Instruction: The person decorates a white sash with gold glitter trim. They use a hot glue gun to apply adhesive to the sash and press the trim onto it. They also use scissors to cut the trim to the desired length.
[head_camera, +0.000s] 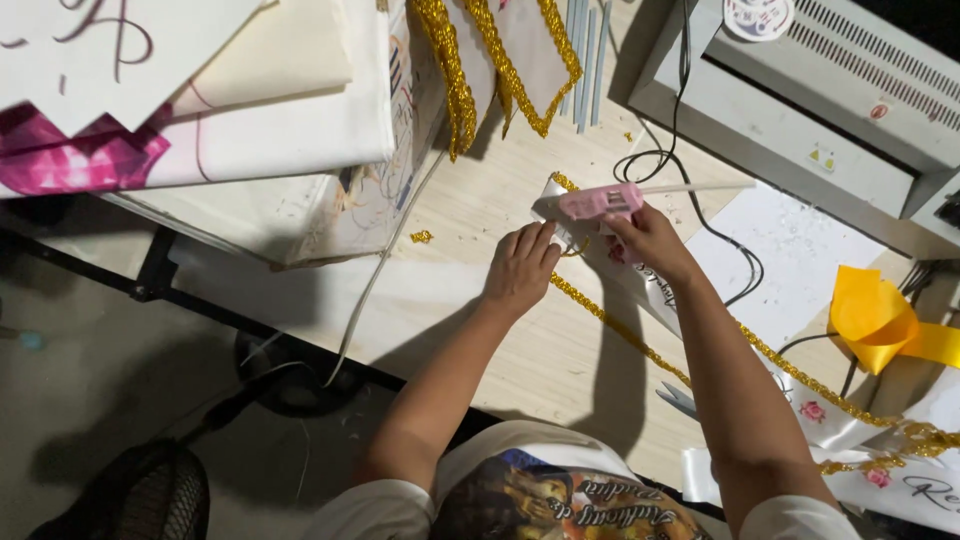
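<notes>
Both forearms reach out from a printed shirt (560, 500) over the pale wooden table (470, 210). Right hand (650, 240) fingers are clamped round a pink glue gun (598, 202), a clear glue stick jutting from its back. Left hand (520, 268) lies flat, fingers together, pressing the end of a white satin sash (640, 285). Gold glitter trim (600, 315) runs along the sash's edge, which stretches diagonally toward a yellow ribbon (885, 320) and a grey laminator (800, 110).
</notes>
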